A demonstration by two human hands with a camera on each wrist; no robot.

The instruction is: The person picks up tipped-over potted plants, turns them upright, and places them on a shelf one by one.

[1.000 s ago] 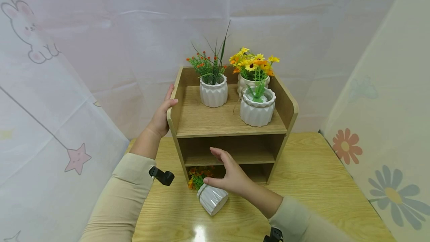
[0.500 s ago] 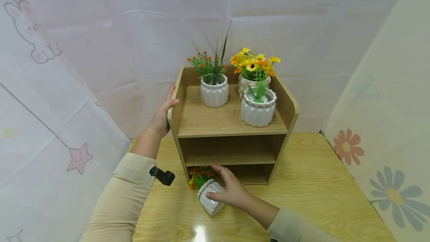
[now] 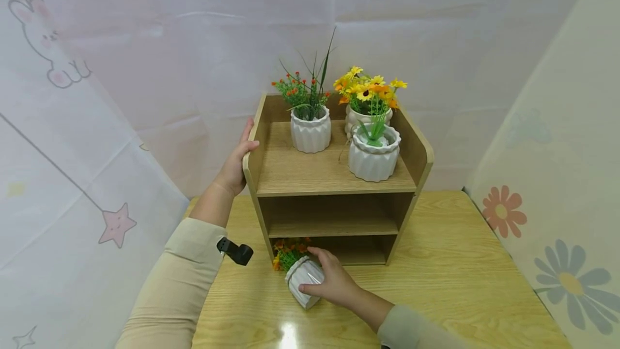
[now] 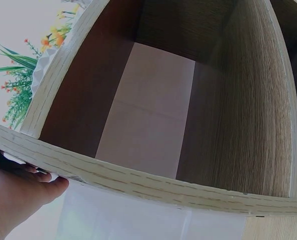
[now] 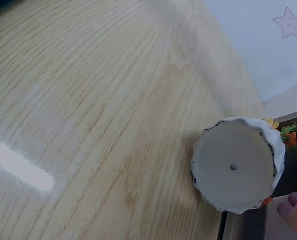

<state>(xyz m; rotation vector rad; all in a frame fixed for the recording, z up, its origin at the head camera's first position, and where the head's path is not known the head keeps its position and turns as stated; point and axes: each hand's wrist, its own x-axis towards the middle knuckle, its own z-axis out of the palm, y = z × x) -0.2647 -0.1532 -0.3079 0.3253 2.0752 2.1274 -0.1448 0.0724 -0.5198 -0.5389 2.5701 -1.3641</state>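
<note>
In the head view my left hand (image 3: 234, 165) grips the left side panel of a small wooden shelf (image 3: 334, 181), its thumb over the edge. The left wrist view shows that hand (image 4: 21, 192) on the panel's outer side. A white ribbed flowerpot (image 3: 301, 279) with orange flowers (image 3: 290, 252) lies tipped on the table before the bottom compartment, blooms toward the shelf. My right hand (image 3: 335, 279) is spread around this pot, thumb over its near side. In the right wrist view the pot's round base (image 5: 233, 167) faces the camera, and the fingertips (image 5: 294, 210) show beside it, a gap between.
On the top board stand a white pot with red-flowered greenery (image 3: 310, 132), a white pot with a green sprig (image 3: 374, 158) and a round pot of yellow flowers (image 3: 363, 96). The wooden table (image 3: 450, 263) meets patterned cloth walls (image 3: 523, 123).
My right hand has moved down and toward the fallen flowerpot, its thumb and fingers now around it. The left hand stays on the shelf. The whole view has shifted slightly.
</note>
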